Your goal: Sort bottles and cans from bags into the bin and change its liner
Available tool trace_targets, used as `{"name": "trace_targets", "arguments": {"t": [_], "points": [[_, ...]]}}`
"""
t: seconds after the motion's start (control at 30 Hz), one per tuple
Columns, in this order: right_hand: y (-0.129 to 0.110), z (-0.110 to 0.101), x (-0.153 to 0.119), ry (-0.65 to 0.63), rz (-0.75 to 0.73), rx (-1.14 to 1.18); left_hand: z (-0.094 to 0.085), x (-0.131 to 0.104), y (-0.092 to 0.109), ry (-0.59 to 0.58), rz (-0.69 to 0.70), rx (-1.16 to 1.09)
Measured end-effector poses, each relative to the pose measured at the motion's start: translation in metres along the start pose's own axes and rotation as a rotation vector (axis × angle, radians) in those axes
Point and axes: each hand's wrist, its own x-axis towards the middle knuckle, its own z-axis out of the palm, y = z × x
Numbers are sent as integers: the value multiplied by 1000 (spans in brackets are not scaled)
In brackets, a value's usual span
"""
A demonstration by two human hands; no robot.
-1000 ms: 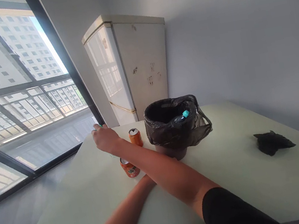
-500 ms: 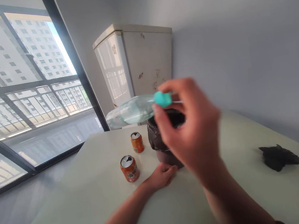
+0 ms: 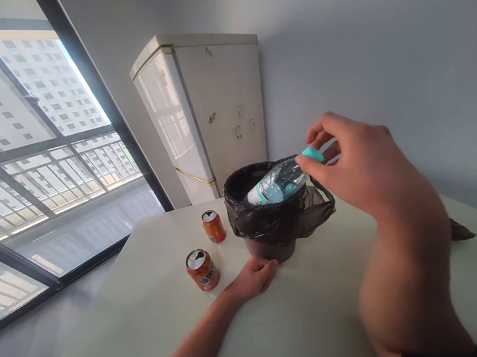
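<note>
A clear plastic bottle [image 3: 282, 183] with a turquoise cap slants down into a small trash bin [image 3: 273, 249]; its lower end is inside the mouth. My right hand [image 3: 355, 165] pinches it at the cap, above the bin's right rim. A black plastic bag [image 3: 268, 219] lines the bin and hangs over its rim, with a loose fold on the right. My left hand [image 3: 255, 276] lies on the table at the foot of the bin, fingers curled in and seemingly touching it. Left of the bin stand two opened orange drink cans, a nearer can [image 3: 202, 270] and a farther can [image 3: 213, 226].
The pale table [image 3: 145, 279] carries all of this. A dark crumpled piece [image 3: 461, 231] shows at the right, partly behind my right forearm. Beyond the table stand a white refrigerator [image 3: 225, 101] and a grey wall [image 3: 358, 49]. Glass doors [image 3: 32, 146] are on the left.
My right hand has moved to the right with the bottle, and the bottle's lower end has swung down into the bin. My left hand stays at the bin's foot. The view has shifted slightly.
</note>
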Motion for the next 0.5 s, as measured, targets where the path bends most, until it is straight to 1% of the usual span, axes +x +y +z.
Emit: {"name": "trace_targets", "arguments": {"t": [0.17,0.3,0.4,0.5], "points": [[-1,17,2,-203,-1,-29,0,0,0,-1,5,6],[-1,33,8,-320,40,-43,0,-2,5,-2,26,0],[-1,39,12,-330,44,-74,0,-3,9,-10,32,11],[-2,39,12,-249,32,-110,0,-3,12,-11,28,24]]}}
